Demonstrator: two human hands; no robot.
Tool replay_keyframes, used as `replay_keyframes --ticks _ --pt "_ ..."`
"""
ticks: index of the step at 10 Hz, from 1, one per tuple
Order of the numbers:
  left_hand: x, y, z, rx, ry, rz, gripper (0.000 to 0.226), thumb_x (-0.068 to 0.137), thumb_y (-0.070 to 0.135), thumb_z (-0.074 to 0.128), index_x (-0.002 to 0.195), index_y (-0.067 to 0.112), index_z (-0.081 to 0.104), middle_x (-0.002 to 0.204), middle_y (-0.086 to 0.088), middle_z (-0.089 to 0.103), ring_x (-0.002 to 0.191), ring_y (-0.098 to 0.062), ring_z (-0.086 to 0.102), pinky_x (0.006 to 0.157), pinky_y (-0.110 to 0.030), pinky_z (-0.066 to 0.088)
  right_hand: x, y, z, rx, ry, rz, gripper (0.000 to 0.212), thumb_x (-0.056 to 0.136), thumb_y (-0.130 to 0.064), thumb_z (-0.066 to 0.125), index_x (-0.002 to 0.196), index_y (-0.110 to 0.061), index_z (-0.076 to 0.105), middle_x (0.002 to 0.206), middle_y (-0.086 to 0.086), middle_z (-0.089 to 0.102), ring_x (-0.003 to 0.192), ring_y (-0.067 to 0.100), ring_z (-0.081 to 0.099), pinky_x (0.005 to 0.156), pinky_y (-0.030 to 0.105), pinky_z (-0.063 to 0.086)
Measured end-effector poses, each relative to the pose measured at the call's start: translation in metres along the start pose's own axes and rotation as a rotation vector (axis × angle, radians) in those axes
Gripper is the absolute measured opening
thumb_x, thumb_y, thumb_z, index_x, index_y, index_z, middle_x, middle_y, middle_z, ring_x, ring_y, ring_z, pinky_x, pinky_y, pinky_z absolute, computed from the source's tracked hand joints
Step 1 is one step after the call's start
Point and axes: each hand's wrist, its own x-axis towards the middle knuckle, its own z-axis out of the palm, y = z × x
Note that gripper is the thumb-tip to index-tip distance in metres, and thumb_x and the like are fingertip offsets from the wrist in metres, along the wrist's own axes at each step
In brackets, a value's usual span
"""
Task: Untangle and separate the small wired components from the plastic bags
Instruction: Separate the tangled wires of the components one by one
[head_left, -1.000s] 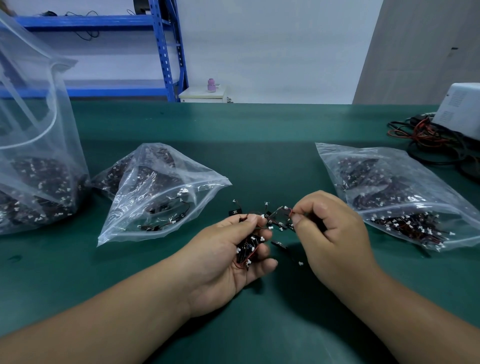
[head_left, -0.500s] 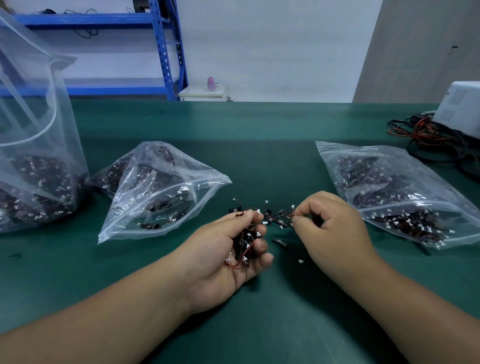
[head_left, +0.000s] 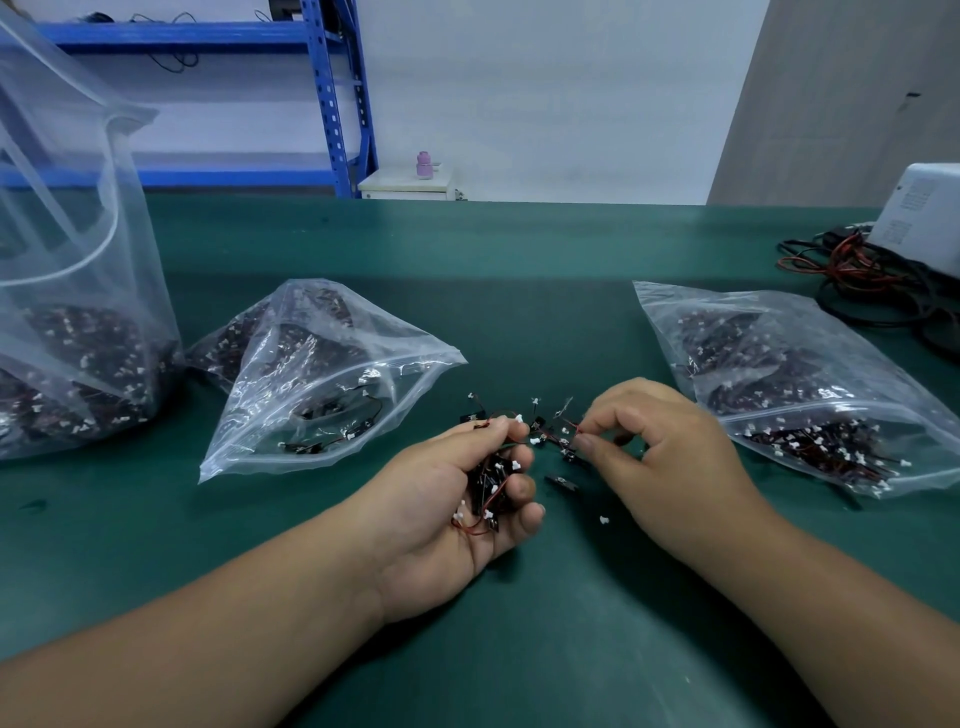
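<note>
My left hand (head_left: 441, 509) lies palm up on the green table, fingers curled round a tangled clump of small wired components (head_left: 491, 483) with black bodies, red wires and white plugs. My right hand (head_left: 660, 457) pinches a red wire (head_left: 571, 425) at the clump's right end between thumb and forefinger. A few loose components (head_left: 561, 482) lie on the mat between the hands. Three clear plastic bags hold more of the parts: one in the middle left (head_left: 322, 374), one on the right (head_left: 795, 384), and a tall one at the far left (head_left: 67, 291).
A white device (head_left: 924, 218) with a heap of black and red cables (head_left: 872, 275) sits at the table's far right. Behind the table stand blue shelving (head_left: 332, 93) and a small white cabinet (head_left: 405, 182).
The clump in my left hand has loosened and spread a little toward the palm's heel. My right hand has shifted slightly while still pinching the wire.
</note>
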Motion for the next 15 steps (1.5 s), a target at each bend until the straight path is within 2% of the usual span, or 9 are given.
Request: replay_keyframes --ticks 2,6,8,9,10,11,12,13,15 --pt "0.0 0.0 0.0 -0.005 0.0 0.003 0.011 0.097 0.021 0.057 0.094 0.013 0.064 0.073 -0.004 0.059 0.052 -0.013 0.05 0.05 -0.029 0.052 0.001 -0.003 -0.004 -0.254 -0.209 0.047 0.008 0.084 -0.021 0.077 0.08 -0.027 0.073 0.081 -0.01 0.059 0.081 0.018 0.06 0.076 0.038 0.05" --pt "0.001 0.0 0.0 -0.005 0.001 0.002 0.012 0.096 0.021 0.058 0.092 0.013 0.065 0.073 -0.004 0.059 0.053 -0.013 0.05 0.05 -0.028 0.052 0.0 0.001 -0.004 -0.132 -0.127 0.111 0.024 0.083 -0.006 0.073 0.077 -0.029 0.071 0.079 -0.011 0.058 0.079 0.01 0.058 0.072 0.037 0.049" --pt "0.0 0.0 -0.001 -0.002 -0.001 0.0 0.012 0.097 0.022 0.058 0.093 0.013 0.065 0.074 -0.004 0.058 0.053 -0.013 0.049 0.05 -0.028 0.052 -0.003 -0.001 -0.002 -0.103 -0.188 0.058 0.026 0.085 -0.004 0.07 0.088 -0.03 0.076 0.082 -0.013 0.056 0.08 0.007 0.059 0.073 0.036 0.051" --pt "0.0 0.0 -0.001 -0.003 -0.004 -0.002 0.012 0.096 0.022 0.058 0.092 0.013 0.065 0.074 -0.004 0.058 0.053 -0.013 0.049 0.05 -0.028 0.052 -0.004 0.0 -0.001 -0.107 -0.223 0.036 0.028 0.084 -0.005 0.07 0.095 -0.03 0.075 0.084 -0.014 0.055 0.081 0.006 0.057 0.073 0.034 0.05" --pt "0.001 0.0 -0.001 -0.004 -0.008 -0.002 0.012 0.095 0.022 0.058 0.091 0.014 0.065 0.074 -0.004 0.058 0.052 -0.013 0.049 0.05 -0.028 0.052 -0.004 0.003 -0.002 -0.103 -0.224 0.055 0.033 0.079 -0.008 0.072 0.099 -0.034 0.071 0.084 -0.016 0.055 0.08 0.002 0.055 0.068 0.019 0.041" --pt "0.001 0.0 -0.001 -0.011 -0.011 -0.004 0.012 0.095 0.022 0.058 0.091 0.013 0.066 0.073 -0.004 0.059 0.052 -0.013 0.049 0.05 -0.028 0.052 -0.005 0.003 -0.003 -0.07 -0.215 0.089 0.044 0.073 -0.01 0.068 0.108 -0.037 0.066 0.088 -0.017 0.057 0.079 0.003 0.054 0.066 0.017 0.038" --pt "0.001 0.0 -0.001 -0.011 -0.013 -0.005 0.012 0.096 0.023 0.058 0.092 0.014 0.065 0.073 -0.004 0.059 0.052 -0.013 0.049 0.05 -0.028 0.052 -0.006 0.001 -0.005 -0.051 -0.222 0.109 0.051 0.068 -0.024 0.063 0.116 -0.041 0.06 0.1 -0.021 0.057 0.089 0.006 0.054 0.07 0.019 0.04" --pt "0.001 0.0 -0.001 -0.01 -0.016 -0.007 0.012 0.096 0.022 0.057 0.092 0.014 0.064 0.073 -0.004 0.058 0.052 -0.013 0.049 0.05 -0.028 0.052 -0.006 -0.003 -0.005 -0.071 -0.269 0.083 0.056 0.068 -0.032 0.062 0.121 -0.046 0.052 0.105 -0.027 0.056 0.096 0.003 0.052 0.084 0.027 0.042" --pt "0.001 0.001 -0.002 -0.019 -0.014 -0.012 0.011 0.094 0.023 0.059 0.093 0.013 0.064 0.073 -0.005 0.059 0.052 -0.014 0.049 0.05 -0.029 0.052 -0.007 -0.007 -0.005 -0.107 -0.337 0.013 0.056 0.069 -0.033 0.06 0.123 -0.044 0.053 0.097 -0.029 0.061 0.092 0.001 0.053 0.092 0.032 0.042"
